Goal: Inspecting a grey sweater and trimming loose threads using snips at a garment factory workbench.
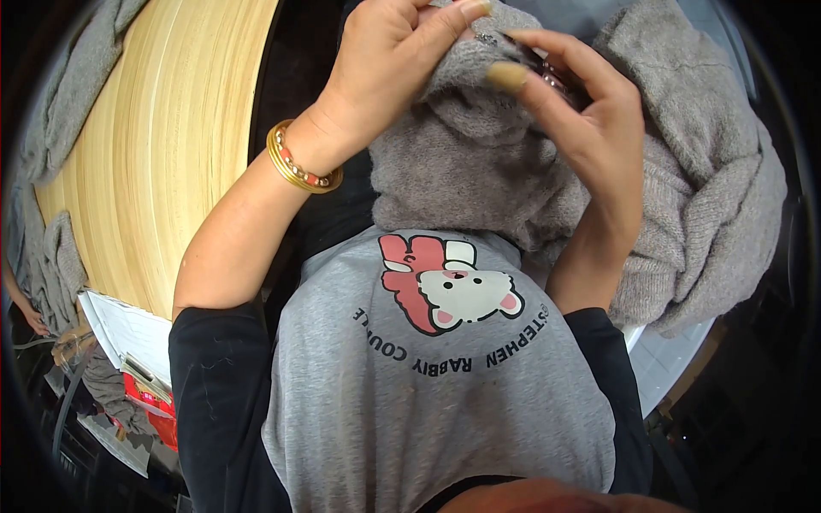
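Note:
A grey fuzzy knit garment (462, 171) lies bunched over my lap, and its upper part is raised at the top edge of the view. My left hand (389, 60) grips this knit, thumb stretched along it; its fingertips are partly cut off by the frame. From the other side my right hand (594, 107) closes in, index finger and thumb bent toward the fabric. A dark, shiny thing (552, 75) shows inside the right hand, its kind unclear. Yellowish covers sit on both thumb tips. A small dark, glittery patch (486, 39) shows on the knit between the hands.
More grey knitwear (701, 197) is heaped at my right, over a pale bin (676, 363). At left stands a light wooden table (171, 128) with knit pieces (81, 94) along its far side. White papers (128, 325), a red item (158, 419) and another person's hand (36, 321) appear lower left.

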A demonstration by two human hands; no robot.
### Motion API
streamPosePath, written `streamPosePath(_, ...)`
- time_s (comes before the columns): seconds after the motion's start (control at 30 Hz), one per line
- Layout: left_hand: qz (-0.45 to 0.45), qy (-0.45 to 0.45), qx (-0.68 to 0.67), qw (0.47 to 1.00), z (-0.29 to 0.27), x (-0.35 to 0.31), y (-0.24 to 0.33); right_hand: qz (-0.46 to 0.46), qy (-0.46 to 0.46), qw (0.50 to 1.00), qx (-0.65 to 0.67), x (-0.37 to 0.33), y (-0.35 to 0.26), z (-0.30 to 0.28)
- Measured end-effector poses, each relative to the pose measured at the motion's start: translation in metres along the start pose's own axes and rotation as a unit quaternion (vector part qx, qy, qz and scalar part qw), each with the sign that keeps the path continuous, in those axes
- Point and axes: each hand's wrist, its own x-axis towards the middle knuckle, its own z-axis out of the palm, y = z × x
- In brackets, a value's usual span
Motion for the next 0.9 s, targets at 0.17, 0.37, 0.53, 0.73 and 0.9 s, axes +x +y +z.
streamPosePath(0.17, -0.160, -0.067, -0.254, 0.952, -0.004, 0.012, -0.031, 0.081, -0.058, 0.992, 0.072, -0.004, 0.038, 0.006)
streamPosePath(0.37, -0.238, -0.203, -0.217, 0.924, -0.023, 0.022, -0.062, 0.112, 0.031, 0.970, 0.212, -0.015, 0.071, -0.016)
streamPosePath(0.53, -0.226, -0.216, -0.235, 0.921, -0.021, 0.020, -0.048, 0.105, 0.090, 0.958, 0.251, -0.026, 0.086, -0.027)
streamPosePath(0.73, -0.151, -0.176, -0.061, 0.971, -0.015, 0.009, -0.040, 0.122, 0.124, 0.950, 0.260, -0.028, 0.075, -0.019)
streamPosePath(0.9, -0.088, -0.176, -0.009, 0.980, -0.013, 0.010, -0.058, 0.129, 0.099, 0.956, 0.242, -0.027, 0.074, -0.023)
